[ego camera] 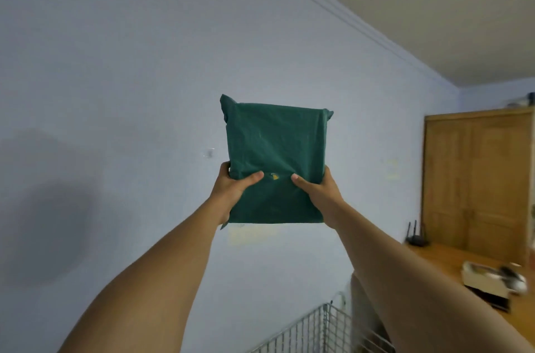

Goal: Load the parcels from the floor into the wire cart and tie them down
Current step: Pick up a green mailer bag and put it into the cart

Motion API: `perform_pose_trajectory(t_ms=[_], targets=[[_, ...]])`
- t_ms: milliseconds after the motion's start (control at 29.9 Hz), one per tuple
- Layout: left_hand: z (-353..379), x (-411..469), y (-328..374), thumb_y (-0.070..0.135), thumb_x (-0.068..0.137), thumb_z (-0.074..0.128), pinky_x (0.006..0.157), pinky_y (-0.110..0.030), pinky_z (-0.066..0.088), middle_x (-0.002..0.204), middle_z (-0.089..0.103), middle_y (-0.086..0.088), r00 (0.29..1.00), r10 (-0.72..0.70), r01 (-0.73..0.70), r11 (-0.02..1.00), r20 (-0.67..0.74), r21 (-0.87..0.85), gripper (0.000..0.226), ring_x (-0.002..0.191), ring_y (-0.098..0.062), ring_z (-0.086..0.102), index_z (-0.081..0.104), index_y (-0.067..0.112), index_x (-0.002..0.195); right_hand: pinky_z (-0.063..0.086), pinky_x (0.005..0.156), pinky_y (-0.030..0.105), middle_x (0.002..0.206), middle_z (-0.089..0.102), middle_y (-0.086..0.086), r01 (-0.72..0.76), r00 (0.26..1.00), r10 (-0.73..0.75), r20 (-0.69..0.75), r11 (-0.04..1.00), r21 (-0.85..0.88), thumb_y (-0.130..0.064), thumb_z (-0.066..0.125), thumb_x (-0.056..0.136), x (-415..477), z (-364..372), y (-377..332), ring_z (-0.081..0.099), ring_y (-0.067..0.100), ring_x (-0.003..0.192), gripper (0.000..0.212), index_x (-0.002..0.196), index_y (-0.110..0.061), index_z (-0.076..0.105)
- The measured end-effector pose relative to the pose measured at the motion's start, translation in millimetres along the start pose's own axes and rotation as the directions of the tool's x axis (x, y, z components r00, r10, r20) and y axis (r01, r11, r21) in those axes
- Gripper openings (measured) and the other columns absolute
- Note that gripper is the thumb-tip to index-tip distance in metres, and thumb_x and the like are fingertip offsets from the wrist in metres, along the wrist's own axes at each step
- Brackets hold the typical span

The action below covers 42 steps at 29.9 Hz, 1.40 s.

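Fingers [225,170] of both hands clamped on a dark green, plastic-wrapped square parcel [275,144], held up with both arms outstretched.
The left hand [233,192] grips the parcel's lower left edge and the right hand [317,190] its lower right edge, both thumbs pressed on the near face. The parcel is in the air before the pale blue wall [115,78], higher than the silver wire cart [318,329] at the view's bottom edge.
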<state>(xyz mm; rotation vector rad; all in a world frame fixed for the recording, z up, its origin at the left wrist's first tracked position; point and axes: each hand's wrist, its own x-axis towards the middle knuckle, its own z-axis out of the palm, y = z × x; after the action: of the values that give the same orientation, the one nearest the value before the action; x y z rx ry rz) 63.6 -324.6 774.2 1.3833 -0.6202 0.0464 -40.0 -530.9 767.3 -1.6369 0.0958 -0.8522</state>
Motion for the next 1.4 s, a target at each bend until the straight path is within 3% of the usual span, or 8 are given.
perform_pose_trajectory(t_ms=[234, 367, 467, 568, 735, 968, 1202, 1402], targets=[[234, 14, -19, 0.057, 0.059, 0.095, 0.095, -0.05, 0.058, 0.124, 0.066, 0.008, 0.933, 0.049, -0.001, 0.991, 0.356, -0.134, 0.092, 0.111, -0.022, 0.067, 0.047, 0.034, 0.134, 0.059, 0.089, 0.041, 0.119, 0.067, -0.009, -0.036, 0.936, -0.021, -0.351, 0.987, -0.154, -0.041, 0.089, 0.077, -25, -218, -19, 0.066, 0.017, 0.104, 0.068, 0.13, -0.035, 0.047], [368, 5, -29, 0.061, 0.058, 0.096, 0.091, -0.049, 0.06, 0.127, 0.071, 0.004, 0.835, 0.109, 0.015, 0.976, 0.54, -0.219, 0.093, 0.11, -0.022, 0.072, 0.054, 0.03, 0.134, 0.058, 0.095, 0.049, 0.123, 0.067, -0.007, -0.077, 0.871, -0.068, -0.487, 0.959, -0.271, -0.06, 0.089, 0.059, -47, -336, -27, 0.066, 0.021, 0.109, 0.09, 0.134, -0.037, 0.045], [460, -10, -30, 0.059, 0.062, 0.095, 0.091, -0.048, 0.061, 0.128, 0.07, 0.001, 0.772, 0.158, 0.031, 0.958, 0.615, -0.285, 0.091, 0.11, -0.023, 0.072, 0.054, 0.026, 0.136, 0.057, 0.096, 0.05, 0.124, 0.067, -0.003, -0.086, 0.827, -0.105, -0.552, 0.947, -0.309, -0.054, 0.091, 0.061, -57, -417, -33, 0.067, 0.023, 0.111, 0.092, 0.137, -0.03, 0.046], [544, -23, -26, 0.062, 0.061, 0.094, 0.092, -0.048, 0.06, 0.128, 0.069, 0.004, 0.745, 0.177, 0.057, 0.944, 0.643, -0.325, 0.092, 0.11, -0.021, 0.071, 0.051, 0.029, 0.135, 0.058, 0.095, 0.049, 0.123, 0.067, -0.003, -0.112, 0.796, -0.126, -0.592, 0.931, -0.349, -0.044, 0.089, 0.075, -62, -491, -39, 0.067, 0.022, 0.109, 0.076, 0.136, -0.028, 0.047], [655, -31, -19, 0.06, 0.062, 0.094, 0.095, -0.048, 0.059, 0.127, 0.066, 0.007, 0.716, 0.189, 0.097, 0.926, 0.672, -0.364, 0.095, 0.112, -0.021, 0.069, 0.046, 0.031, 0.138, 0.056, 0.079, 0.033, 0.121, 0.065, -0.006, -0.138, 0.751, -0.162, -0.64, 0.91, -0.392, -0.042, 0.086, 0.08, -59, -586, -48, 0.065, 0.016, 0.104, 0.069, 0.134, -0.029, 0.046], [761, -8, -29, 0.063, 0.058, 0.095, 0.096, -0.053, 0.058, 0.127, 0.068, 0.007, 0.669, 0.194, 0.091, 0.937, 0.718, -0.338, 0.096, 0.112, -0.022, 0.07, 0.049, 0.034, 0.138, 0.058, 0.088, 0.041, 0.122, 0.065, -0.007, -0.157, 0.717, -0.174, -0.675, 0.903, -0.399, -0.045, 0.086, 0.08, -26, -683, -23, 0.065, 0.016, 0.106, 0.07, 0.136, -0.03, 0.046], [834, 44, -66, 0.061, 0.059, 0.095, 0.098, -0.053, 0.056, 0.128, 0.065, 0.006, 0.709, 0.146, 0.087, 0.953, 0.69, -0.291, 0.1, 0.112, -0.023, 0.066, 0.045, 0.033, 0.141, 0.052, 0.068, 0.025, 0.122, 0.064, -0.005, -0.142, 0.75, -0.153, -0.644, 0.913, -0.382, -0.038, 0.082, 0.086, 44, -741, 23, 0.065, 0.012, 0.1, 0.065, 0.137, -0.027, 0.044], [861, 115, -101, 0.049, 0.067, 0.094, 0.094, -0.052, 0.059, 0.121, 0.068, 0.003, 0.798, 0.066, 0.121, 0.956, 0.599, -0.266, 0.073, 0.107, -0.026, 0.068, 0.053, 0.035, 0.125, 0.059, 0.096, 0.048, 0.131, 0.062, -0.002, -0.138, 0.818, -0.086, -0.569, 0.931, -0.339, -0.051, 0.083, 0.081, 147, -769, 75, 0.065, 0.023, 0.113, 0.075, 0.141, -0.031, 0.041]])
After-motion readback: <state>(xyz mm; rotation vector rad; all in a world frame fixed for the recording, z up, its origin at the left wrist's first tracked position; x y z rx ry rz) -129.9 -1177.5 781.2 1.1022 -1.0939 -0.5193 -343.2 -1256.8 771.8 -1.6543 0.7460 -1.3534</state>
